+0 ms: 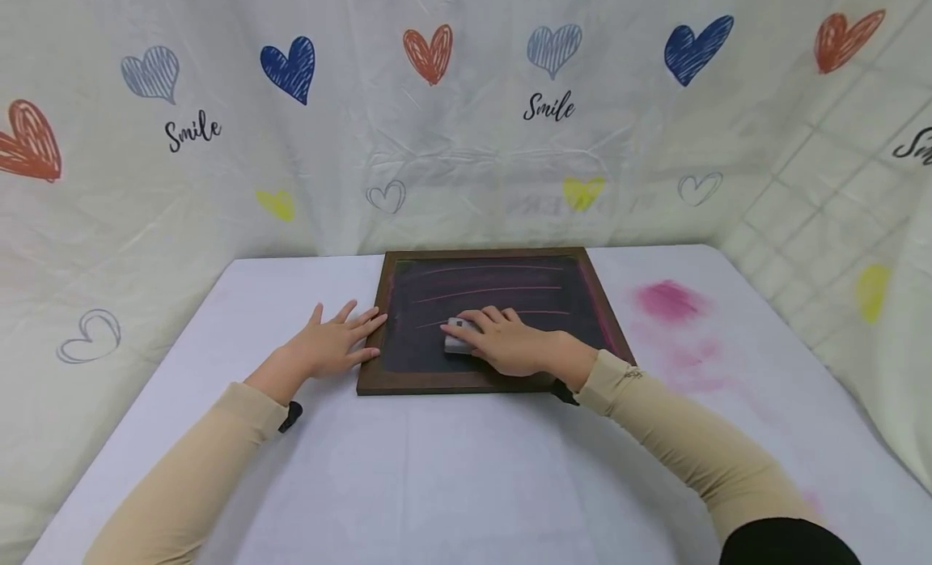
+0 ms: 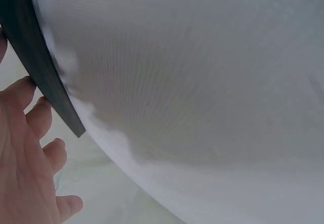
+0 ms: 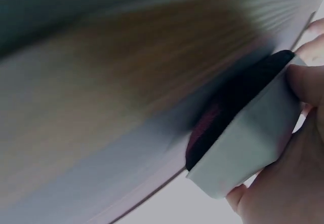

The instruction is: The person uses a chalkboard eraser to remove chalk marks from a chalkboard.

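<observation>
The left hand (image 1: pixel 328 345) is spread against the left edge of the brown-framed blackboard (image 1: pixel 488 278); by the right hand (image 1: pixel 508 342), a grey, black-padded eraser (image 1: pixel 457 346) is gripped lower-left of its centre. Flat, even pressure seems advisable.

Left grip (image 1: pixel 328 348) lies splayed; right grip (image 1: pixel 512 345) seems curled.

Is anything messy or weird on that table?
Yes! A pink smudge, with fainter streaks below it, marks the white tabletop to the right of the chalkboard. It looks odd because most of the tabletop is plain white. It might be chalk dust.
</observation>
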`<act>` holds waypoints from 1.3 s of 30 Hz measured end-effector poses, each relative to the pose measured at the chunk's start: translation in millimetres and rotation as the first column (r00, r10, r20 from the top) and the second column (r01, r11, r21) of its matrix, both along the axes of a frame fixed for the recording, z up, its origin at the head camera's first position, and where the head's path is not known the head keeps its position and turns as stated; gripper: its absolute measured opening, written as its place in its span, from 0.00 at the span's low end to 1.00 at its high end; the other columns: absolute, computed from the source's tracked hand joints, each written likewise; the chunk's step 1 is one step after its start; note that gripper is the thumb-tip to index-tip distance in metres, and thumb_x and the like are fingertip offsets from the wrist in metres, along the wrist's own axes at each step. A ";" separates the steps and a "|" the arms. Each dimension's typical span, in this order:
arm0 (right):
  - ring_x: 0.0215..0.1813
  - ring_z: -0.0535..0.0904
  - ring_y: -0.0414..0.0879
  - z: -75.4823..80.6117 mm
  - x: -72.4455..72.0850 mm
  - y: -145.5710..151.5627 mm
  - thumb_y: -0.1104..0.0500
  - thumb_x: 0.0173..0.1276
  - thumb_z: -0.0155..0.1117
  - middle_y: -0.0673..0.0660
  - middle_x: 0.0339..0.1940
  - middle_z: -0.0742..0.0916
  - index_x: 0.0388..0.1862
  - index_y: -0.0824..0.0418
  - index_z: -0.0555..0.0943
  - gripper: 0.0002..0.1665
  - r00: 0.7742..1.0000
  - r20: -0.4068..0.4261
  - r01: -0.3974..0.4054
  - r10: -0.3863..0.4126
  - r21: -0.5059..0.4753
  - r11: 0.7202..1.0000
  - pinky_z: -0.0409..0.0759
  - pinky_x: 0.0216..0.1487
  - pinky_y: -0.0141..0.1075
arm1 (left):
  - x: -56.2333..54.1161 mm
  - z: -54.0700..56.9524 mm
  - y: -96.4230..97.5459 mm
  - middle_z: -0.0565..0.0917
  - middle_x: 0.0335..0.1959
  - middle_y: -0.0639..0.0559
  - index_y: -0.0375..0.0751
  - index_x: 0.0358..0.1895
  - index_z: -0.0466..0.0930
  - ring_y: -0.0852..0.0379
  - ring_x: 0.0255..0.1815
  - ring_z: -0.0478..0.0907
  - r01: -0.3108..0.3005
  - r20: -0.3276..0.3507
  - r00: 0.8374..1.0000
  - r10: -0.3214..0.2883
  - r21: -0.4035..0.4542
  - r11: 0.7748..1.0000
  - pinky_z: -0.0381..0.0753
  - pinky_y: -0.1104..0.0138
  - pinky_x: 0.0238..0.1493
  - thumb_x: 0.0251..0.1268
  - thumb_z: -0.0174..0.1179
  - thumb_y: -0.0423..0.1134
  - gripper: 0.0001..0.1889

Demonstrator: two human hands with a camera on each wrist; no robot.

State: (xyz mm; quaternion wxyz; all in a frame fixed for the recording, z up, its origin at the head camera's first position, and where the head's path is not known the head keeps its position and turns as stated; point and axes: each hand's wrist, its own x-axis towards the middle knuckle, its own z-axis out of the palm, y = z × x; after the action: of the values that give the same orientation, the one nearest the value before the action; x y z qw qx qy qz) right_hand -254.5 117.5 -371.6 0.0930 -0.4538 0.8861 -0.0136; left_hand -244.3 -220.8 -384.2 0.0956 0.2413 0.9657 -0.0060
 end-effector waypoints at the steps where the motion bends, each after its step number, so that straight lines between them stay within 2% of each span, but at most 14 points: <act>1: 0.76 0.58 0.59 -0.2 -0.6 11.9 0.55 0.86 0.46 0.61 0.80 0.61 0.86 0.48 0.49 0.36 1.000 0.001 0.014 -0.014 -0.018 1.000 0.61 0.69 0.60 | 0.1 -0.5 -0.3 0.54 0.83 0.47 0.49 0.84 0.52 0.37 0.83 0.43 0.001 0.000 1.000 -0.001 -0.001 1.000 0.36 0.27 0.71 0.81 0.48 0.59 0.36; 6: 0.74 0.61 0.62 -1.3 0.0 69.8 0.57 0.85 0.49 0.63 0.78 0.63 0.85 0.51 0.53 0.35 0.996 -0.025 0.082 -0.084 -0.085 0.993 0.63 0.66 0.62 | 1.7 -1.2 -1.7 0.53 0.84 0.48 0.49 0.84 0.52 0.37 0.83 0.42 0.002 0.002 1.000 -0.002 -0.014 1.000 0.37 0.27 0.71 0.81 0.47 0.60 0.37; 11: 0.71 0.63 0.64 -0.1 5.8 113.1 0.61 0.84 0.51 0.65 0.76 0.65 0.83 0.54 0.55 0.34 0.989 -0.060 0.125 -0.134 -0.131 0.983 0.65 0.60 0.61 | 3.3 2.6 -1.8 0.54 0.83 0.48 0.49 0.84 0.53 0.37 0.83 0.43 0.008 -0.011 1.000 -0.008 -0.026 1.000 0.38 0.27 0.71 0.81 0.47 0.59 0.36; 15: 0.70 0.64 0.63 2.0 7.9 133.0 0.61 0.83 0.52 0.65 0.75 0.66 0.82 0.53 0.55 0.34 0.985 -0.070 0.146 -0.157 -0.137 0.980 0.64 0.55 0.55 | 3.1 4.9 -0.9 0.54 0.83 0.48 0.49 0.84 0.53 0.37 0.83 0.43 0.008 -0.009 1.000 -0.008 -0.024 1.000 0.37 0.28 0.71 0.81 0.48 0.59 0.36; 20: 0.70 0.63 0.63 3.9 8.3 137.4 0.62 0.83 0.52 0.66 0.74 0.66 0.82 0.53 0.55 0.34 0.984 -0.066 0.157 -0.167 -0.137 0.978 0.63 0.53 0.54 | 1.9 4.3 -0.7 0.54 0.83 0.48 0.49 0.84 0.52 0.38 0.83 0.43 0.006 -0.009 1.000 -0.006 -0.029 1.000 0.37 0.27 0.71 0.81 0.47 0.59 0.36; 26: 0.71 0.62 0.63 2.7 0.3 108.6 0.60 0.83 0.52 0.65 0.76 0.65 0.83 0.54 0.56 0.34 0.986 -0.047 0.152 -0.158 -0.105 0.983 0.63 0.58 0.58 | 1.4 3.3 -2.0 0.54 0.83 0.48 0.49 0.84 0.52 0.38 0.83 0.42 0.005 -0.011 1.000 -0.006 -0.036 0.999 0.37 0.28 0.71 0.81 0.47 0.60 0.36; 34: 0.75 0.58 0.61 -0.4 -6.1 29.6 0.56 0.86 0.49 0.62 0.80 0.61 0.86 0.49 0.51 0.36 0.998 -0.007 0.065 -0.065 -0.018 0.998 0.61 0.65 0.59 | -0.1 0.0 -2.4 0.53 0.84 0.47 0.48 0.84 0.51 0.39 0.83 0.41 0.011 -0.011 1.000 -0.012 -0.042 0.999 0.37 0.28 0.71 0.82 0.46 0.59 0.36; 39: 0.76 0.58 0.60 0.4 1.2 -20.8 0.56 0.86 0.47 0.62 0.80 0.61 0.86 0.48 0.50 0.35 0.998 -0.055 -0.012 0.014 0.040 0.999 0.62 0.67 0.59 | -2.1 -2.7 -0.4 0.51 0.84 0.47 0.47 0.84 0.49 0.40 0.84 0.40 0.013 -0.005 1.000 -0.013 -0.056 0.998 0.37 0.29 0.72 0.82 0.44 0.60 0.37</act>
State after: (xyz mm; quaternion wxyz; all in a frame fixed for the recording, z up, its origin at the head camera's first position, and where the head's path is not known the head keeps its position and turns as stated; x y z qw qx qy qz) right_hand -253.4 96.7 -371.2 0.0775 -0.4579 0.8855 0.0172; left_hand -246.4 -221.2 -387.0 0.0999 0.2446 0.9639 -0.0342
